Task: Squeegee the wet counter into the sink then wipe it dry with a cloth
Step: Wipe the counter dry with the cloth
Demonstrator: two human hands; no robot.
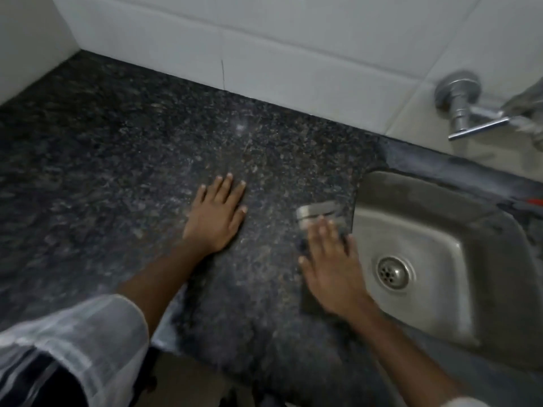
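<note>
The dark speckled granite counter (pixel 147 177) fills the left and middle of the head view. My left hand (pixel 216 215) lies flat on it, fingers spread, holding nothing. My right hand (pixel 330 259) presses flat on a dark cloth (pixel 308 301) at the counter's right edge, right beside the steel sink (pixel 435 259). The far end of the cloth (pixel 318 211) looks grey and sticks out past my fingertips. Motion blur hides its exact shape, and my hand covers most of it. No separate squeegee can be made out.
A round drain (pixel 392 273) sits in the sink bowl. A chrome wall tap (pixel 470 113) juts out above the sink at the upper right. White tiled walls (pixel 264 39) close the counter at the back and left. My white sleeve (pixel 73 348) is at the lower left.
</note>
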